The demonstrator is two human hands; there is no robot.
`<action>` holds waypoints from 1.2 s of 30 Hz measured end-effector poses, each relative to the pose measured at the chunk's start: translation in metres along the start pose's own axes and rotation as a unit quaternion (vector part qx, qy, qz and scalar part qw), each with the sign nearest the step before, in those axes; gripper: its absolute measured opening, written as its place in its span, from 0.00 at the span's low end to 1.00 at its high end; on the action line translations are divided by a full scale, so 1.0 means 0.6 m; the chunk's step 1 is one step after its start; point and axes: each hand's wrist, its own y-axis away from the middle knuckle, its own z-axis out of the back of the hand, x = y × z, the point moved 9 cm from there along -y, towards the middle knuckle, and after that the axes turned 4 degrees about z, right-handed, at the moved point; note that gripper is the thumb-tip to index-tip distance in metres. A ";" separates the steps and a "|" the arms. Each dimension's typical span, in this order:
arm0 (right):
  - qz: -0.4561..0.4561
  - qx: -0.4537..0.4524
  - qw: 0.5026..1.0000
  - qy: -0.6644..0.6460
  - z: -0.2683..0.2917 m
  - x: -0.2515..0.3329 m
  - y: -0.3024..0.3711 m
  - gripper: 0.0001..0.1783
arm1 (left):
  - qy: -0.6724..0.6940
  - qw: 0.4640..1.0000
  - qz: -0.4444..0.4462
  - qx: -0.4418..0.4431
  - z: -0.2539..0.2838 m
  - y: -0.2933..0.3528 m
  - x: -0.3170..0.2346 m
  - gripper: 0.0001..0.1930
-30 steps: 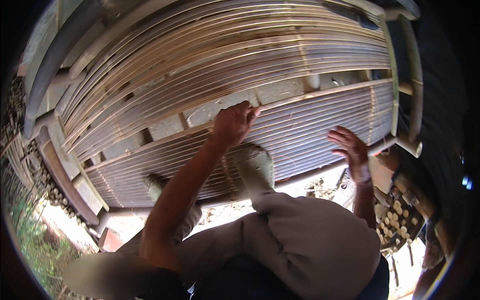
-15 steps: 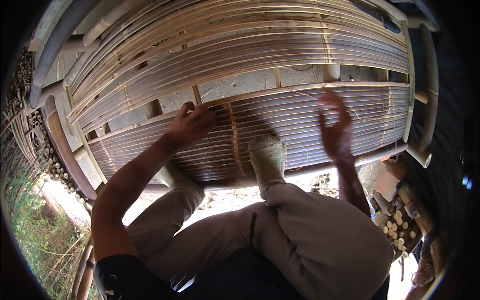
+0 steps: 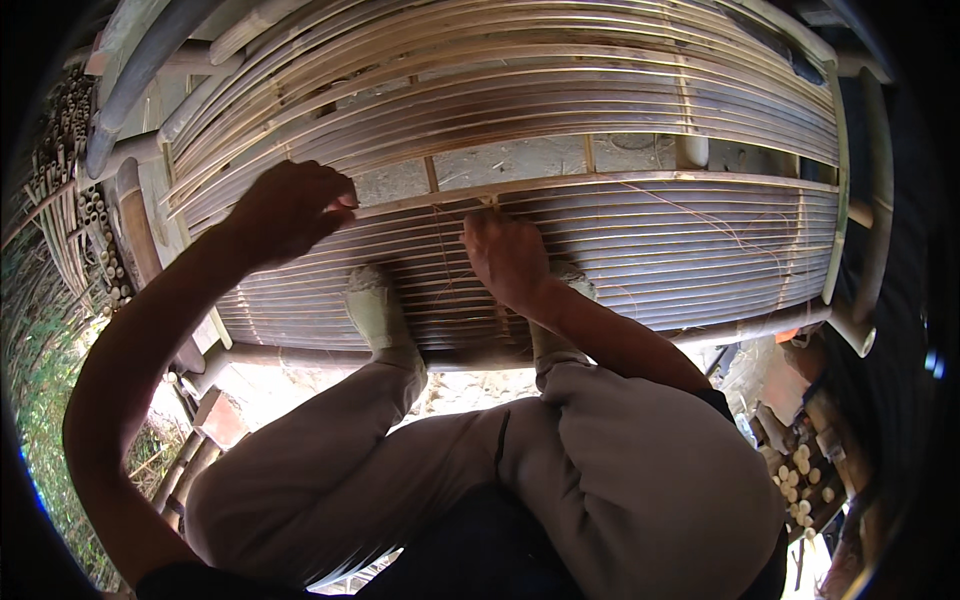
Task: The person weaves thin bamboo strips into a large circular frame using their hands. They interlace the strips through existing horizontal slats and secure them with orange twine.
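The lower slat mat [image 3: 665, 250] runs across the middle of the frame, with the upper slat mat [image 3: 560, 105] above it. The left hand [image 3: 300, 210] is left of the middle, up by the top rail [image 3: 690, 179] of the lower slat mat, with its fingers bent toward the thumb; I cannot tell if it pinches anything. The right hand [image 3: 505, 258] is near the middle, curled up over the lower slat mat, and I cannot tell if it has a bit of string in it. A thin reddish string [image 3: 693, 212] lies loose at the right of the frame (it is so thin you could miss it). It could get stuck between the slats or tangle, because it lies slack. If a hand tugged too hard, it could snap. The left foot [image 3: 370, 300] and the right foot [image 3: 577, 278] seem to rest on the lower slat mat, so leaning hard on them could bend or crack the slats. Rough slat edges could also poke a bare finger, since the hands wear no gloves.
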 end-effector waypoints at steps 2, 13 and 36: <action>0.016 -0.020 1.000 0.017 0.007 0.007 -0.012 0.13 | -0.002 0.999 0.050 -0.020 0.023 0.031 0.020 0.10; -0.173 0.069 0.904 -0.384 0.007 -0.012 -0.047 0.14 | 0.267 0.939 0.027 -0.214 -0.178 -0.043 0.031 0.14; -0.052 -0.026 0.998 -0.036 0.035 0.032 -0.053 0.10 | 0.239 0.907 0.034 -0.345 -0.197 -0.037 0.031 0.12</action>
